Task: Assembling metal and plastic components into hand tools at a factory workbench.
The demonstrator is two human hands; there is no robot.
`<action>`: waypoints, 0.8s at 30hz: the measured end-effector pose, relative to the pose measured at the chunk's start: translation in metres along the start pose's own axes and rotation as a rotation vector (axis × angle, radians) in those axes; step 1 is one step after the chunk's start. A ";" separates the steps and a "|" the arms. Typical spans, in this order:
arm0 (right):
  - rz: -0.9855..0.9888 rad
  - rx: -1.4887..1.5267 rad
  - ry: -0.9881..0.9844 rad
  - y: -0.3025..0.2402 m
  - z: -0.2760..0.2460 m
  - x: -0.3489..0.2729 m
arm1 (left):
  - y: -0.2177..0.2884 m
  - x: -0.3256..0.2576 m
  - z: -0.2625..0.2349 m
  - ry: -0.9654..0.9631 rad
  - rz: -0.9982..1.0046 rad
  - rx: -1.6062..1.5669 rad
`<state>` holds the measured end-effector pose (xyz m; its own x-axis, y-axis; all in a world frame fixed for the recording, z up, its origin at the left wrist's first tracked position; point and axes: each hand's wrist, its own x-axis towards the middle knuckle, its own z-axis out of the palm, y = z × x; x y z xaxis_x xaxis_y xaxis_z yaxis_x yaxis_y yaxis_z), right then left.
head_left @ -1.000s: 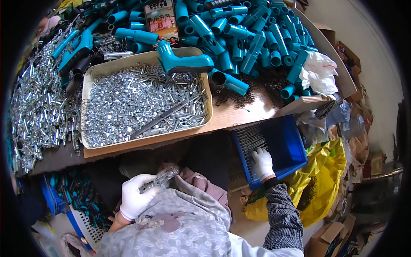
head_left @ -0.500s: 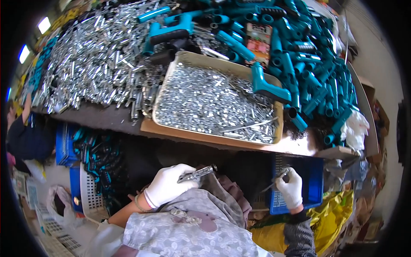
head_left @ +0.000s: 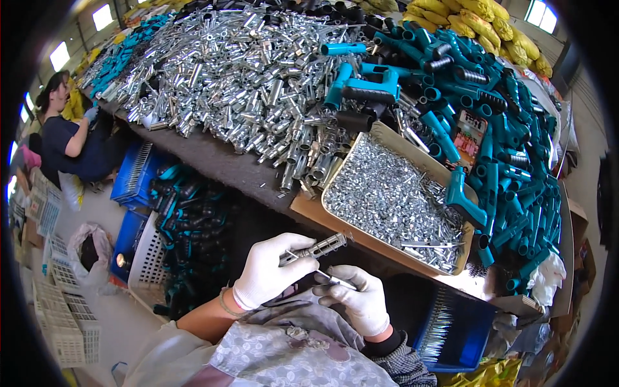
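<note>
In white gloves, both my hands are close together above my lap, in front of the workbench. My left hand is closed around a silver slotted metal tube, which points up to the right. Just to the right, my right hand pinches a thin silver metal piece near the tube's lower side. Its exact kind I cannot make out, and the fingers hide part of it. Beyond my hands stands a shallow cream tray filled with small metal parts.
A heap of silver metal tubes covers the bench at the left. Teal pistol-shaped housings are piled at the right. Below the bench are a blue crate and a white basket. Another person works at the far left.
My right hand has come left from over the blue crate, bringing the thin metal piece beside the tube in my left hand. The view has turned and shows more of the room.
</note>
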<state>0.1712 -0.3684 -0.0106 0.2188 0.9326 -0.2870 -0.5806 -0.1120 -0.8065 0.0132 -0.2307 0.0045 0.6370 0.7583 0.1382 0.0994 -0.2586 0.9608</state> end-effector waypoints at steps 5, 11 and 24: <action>0.007 -0.171 0.051 -0.004 -0.001 0.002 | -0.008 0.003 0.002 0.008 -0.027 -0.063; -0.027 -0.232 0.149 0.001 -0.001 0.002 | -0.010 0.008 0.004 -0.025 -0.066 -0.097; -0.293 -0.515 0.491 -0.048 -0.068 -0.034 | 0.000 0.012 -0.012 -0.210 0.245 0.211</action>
<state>0.2446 -0.4184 0.0028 0.6999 0.7033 -0.1244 -0.0331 -0.1420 -0.9893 0.0111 -0.2142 0.0087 0.8022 0.5251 0.2842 0.0663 -0.5513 0.8316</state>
